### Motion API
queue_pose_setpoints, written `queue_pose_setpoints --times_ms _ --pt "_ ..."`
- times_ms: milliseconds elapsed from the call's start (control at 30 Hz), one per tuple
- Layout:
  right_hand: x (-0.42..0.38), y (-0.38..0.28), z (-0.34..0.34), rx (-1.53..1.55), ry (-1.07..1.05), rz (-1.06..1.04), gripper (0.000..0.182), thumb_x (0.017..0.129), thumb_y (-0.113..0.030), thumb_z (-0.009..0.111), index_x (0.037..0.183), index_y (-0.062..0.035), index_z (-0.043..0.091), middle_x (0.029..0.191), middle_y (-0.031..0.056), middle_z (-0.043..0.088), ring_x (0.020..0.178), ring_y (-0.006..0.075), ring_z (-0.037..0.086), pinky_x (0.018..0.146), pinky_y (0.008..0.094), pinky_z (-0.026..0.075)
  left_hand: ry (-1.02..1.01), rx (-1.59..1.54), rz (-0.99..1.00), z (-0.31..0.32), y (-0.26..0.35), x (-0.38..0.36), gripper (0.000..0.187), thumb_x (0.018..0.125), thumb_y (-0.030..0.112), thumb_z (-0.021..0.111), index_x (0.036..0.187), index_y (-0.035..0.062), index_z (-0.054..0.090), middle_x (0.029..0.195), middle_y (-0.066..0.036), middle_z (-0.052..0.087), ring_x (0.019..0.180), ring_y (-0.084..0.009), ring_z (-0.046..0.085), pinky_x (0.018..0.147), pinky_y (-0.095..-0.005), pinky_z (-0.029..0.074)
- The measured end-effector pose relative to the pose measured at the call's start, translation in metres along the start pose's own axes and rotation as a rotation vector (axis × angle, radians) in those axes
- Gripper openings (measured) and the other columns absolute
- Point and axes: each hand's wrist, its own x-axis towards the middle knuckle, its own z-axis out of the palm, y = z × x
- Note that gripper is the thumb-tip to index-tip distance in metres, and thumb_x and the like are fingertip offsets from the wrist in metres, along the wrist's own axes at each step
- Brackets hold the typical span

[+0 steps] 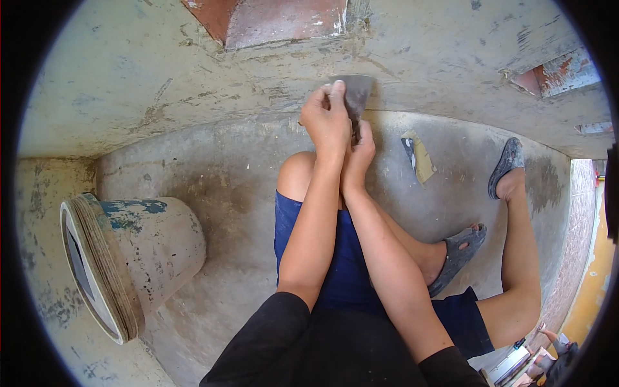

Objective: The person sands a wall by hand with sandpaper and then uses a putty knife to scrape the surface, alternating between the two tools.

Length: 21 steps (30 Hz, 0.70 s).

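A putty knife (358, 94) with a wide grey blade is up at the wall's lower part, its broad edge toward the wall. My left hand (327, 122) is closed at the blade's left side, thumb stretched along it. Just below, my right hand (358, 158) is wrapped round the handle end, which is mostly hidden by the fingers. On the floor to the right of my hands lies a torn, folded scrap (419, 157), yellowish with a dark and white part.
A paint-stained bucket (158, 242) stands at the left by the side wall. The front wall (213, 84) is smeared and has reddish recesses (284, 22). My sandalled feet (459, 255) rest on the concrete floor (238, 155). Another person (561, 361) shows at the lower right.
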Motion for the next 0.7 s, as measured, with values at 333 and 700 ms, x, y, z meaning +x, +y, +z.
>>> queue_pose_setpoints --times_ms 333,700 --pt "-0.002 0.005 -0.002 0.004 0.025 0.014 0.035 0.102 -0.031 0.060 0.093 0.0025 0.057 0.078 0.0203 0.064 0.070 0.0279 0.060 0.068 0.0418 0.048 -0.083 0.076 -0.003 0.002 -0.006 -0.003 0.027 0.096 0.018 0.070 0.083 -0.0055 0.068 0.062 -0.007 0.059 0.060 -0.0109 0.047 0.057 -0.0325 0.042" --pt "0.003 0.002 -0.002 -0.074 0.008 0.078 0.035 0.101 -0.030 0.063 0.090 0.0030 0.059 0.077 0.0223 0.065 0.067 0.0305 0.061 0.065 0.0428 0.048 -0.062 0.025 -0.036 -0.003 -0.018 0.003 0.031 0.097 0.019 0.070 0.079 -0.0056 0.064 0.061 -0.002 0.053 0.061 -0.0087 0.041 0.054 -0.0309 0.036"
